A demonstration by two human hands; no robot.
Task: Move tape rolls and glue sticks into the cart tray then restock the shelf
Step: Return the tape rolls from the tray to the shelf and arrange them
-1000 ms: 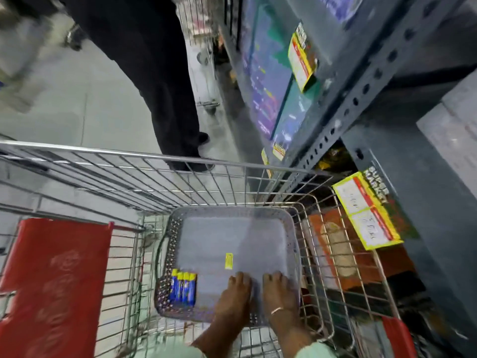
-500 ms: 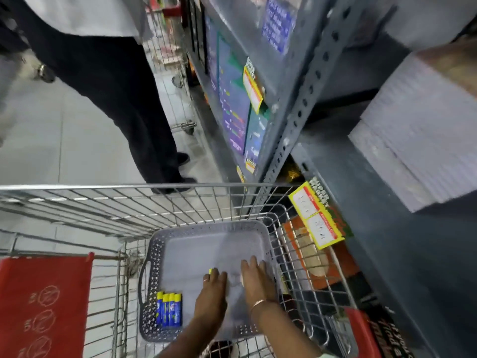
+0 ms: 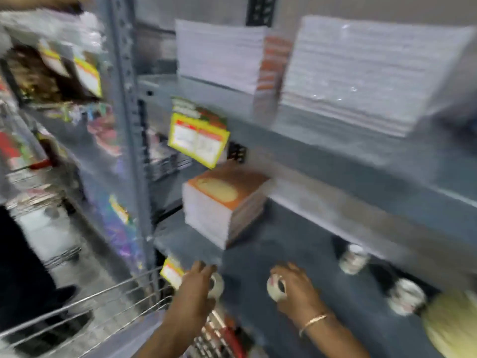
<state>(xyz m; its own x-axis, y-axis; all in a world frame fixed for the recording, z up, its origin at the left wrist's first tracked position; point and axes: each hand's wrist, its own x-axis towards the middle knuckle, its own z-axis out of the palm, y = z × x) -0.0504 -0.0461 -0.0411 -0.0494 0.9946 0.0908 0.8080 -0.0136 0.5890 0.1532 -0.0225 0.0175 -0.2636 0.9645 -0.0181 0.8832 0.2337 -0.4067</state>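
A single head-worn wide-angle view looks forward and slightly down, close in on a grey slotted-steel shelf unit (image 3: 335, 161) that fills the frame from 12 to 3 o'clock. A silver wire cart rim (image 3: 85, 303) cuts the corner at 7 o'clock. The picture is blurred throughout, and straight lines bow toward its edges.

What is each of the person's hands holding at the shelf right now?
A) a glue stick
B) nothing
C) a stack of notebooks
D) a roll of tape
D: the left hand and the right hand each grip a pale tape roll over the lower shelf.
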